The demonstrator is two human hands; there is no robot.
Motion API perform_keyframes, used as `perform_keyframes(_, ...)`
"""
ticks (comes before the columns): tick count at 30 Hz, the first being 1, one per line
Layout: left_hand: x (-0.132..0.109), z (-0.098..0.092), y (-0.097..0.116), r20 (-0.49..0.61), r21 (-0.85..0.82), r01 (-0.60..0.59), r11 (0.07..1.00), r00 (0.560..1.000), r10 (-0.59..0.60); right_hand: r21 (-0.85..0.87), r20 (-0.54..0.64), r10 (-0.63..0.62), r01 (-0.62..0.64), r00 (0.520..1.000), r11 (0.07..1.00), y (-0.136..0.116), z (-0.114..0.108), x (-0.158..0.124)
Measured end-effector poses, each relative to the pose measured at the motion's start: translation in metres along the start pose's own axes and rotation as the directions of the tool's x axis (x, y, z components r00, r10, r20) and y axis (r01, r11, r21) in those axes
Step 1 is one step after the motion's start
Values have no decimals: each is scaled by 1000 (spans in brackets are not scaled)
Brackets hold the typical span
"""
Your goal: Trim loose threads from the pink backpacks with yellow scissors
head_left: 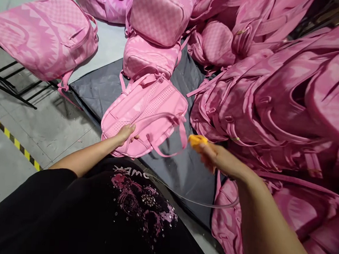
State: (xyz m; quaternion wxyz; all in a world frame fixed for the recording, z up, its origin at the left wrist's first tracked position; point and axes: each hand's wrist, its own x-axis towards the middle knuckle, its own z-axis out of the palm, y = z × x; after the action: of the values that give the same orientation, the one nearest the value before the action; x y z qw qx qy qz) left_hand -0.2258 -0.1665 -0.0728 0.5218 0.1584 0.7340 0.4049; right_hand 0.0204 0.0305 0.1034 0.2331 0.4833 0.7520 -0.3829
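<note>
1. The left hand (125, 134) grasps a pink backpack (119, 115) at frame center, lying on gray sheeting (172, 173), its thumb uppermost.
2. The right hand (215, 158), clenched around an orange tool (198, 141), is just past the pack's 3 o'clock, apart from it.
3. Left fingertips are partly hidden; a clear hose (199, 203) toward 5 o'clock has ends hard to trace.
4. Counted: one tool, one separate pack (48, 37) at 10 o'clock; overlapping bags (264, 95) at 2 o'clock, cut off, defy counting.
</note>
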Motion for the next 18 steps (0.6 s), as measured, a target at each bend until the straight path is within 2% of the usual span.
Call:
perform_keyframes(1,0,1,3,38,-41,85,996,996,-83,30,121,-36,32,992,999,4,4,-2)
perform_keyframes(2,-1,4,5,58,-28,109,994,993,-107,34,158,-54,49,986,998,6,7,-4)
perform_keyframes(3,-4,10,7,53,41,65,997,996,-67,2,87,-43,43,995,999,7,10,-5)
perform_keyframes(4,-7,17,8,30,161,-27,987,999,22,-45,-64,-20,17,998,999,6,13,-6)
perform_keyframes(5,-11,26,10,17,315,-136,939,990,138,-86,-214,-6,-13,977,996,5,15,-6)
perform_keyframes(6,-14,34,11,33,477,-235,847,968,250,-117,-305,-11,-27,952,993,5,17,-7)
perform_keyframes(7,-18,42,12,72,622,-301,722,941,330,-142,-330,-29,-20,943,990,6,21,-8)
perform_keyframes(8,-20,48,13,112,725,-328,606,924,366,-159,-307,-46,-4,950,987,9,25,-10)
perform_keyframes(9,-21,52,15,136,777,-325,539,922,361,-171,-272,-47,0,961,985,13,32,-13)
perform_keyframes(11,-21,49,19,182,793,-334,510,928,325,-177,-271,17,-68,962,982,22,52,-22)
perform_keyframes(13,-19,31,22,262,735,-415,537,903,339,-128,-306,84,-128,948,983,27,81,-37)
perform_keyframes(14,-18,16,24,287,687,-463,560,881,377,-89,-287,93,-124,953,988,26,99,-45)
perform_keyframes(15,-17,-2,24,267,633,-492,599,864,428,-51,-246,94,-110,965,993,22,119,-53)
perform_keyframes(16,-16,-21,25,187,573,-485,661,863,470,-21,-195,95,-101,976,995,16,139,-60)
perform_keyframes(17,-14,-42,24,59,493,-438,752,879,473,-4,-144,113,-114,983,993,7,159,-66)
perform_keyframes(18,-12,-63,24,-77,378,-357,854,907,413,1,-106,146,-147,984,989,-2,179,-71)
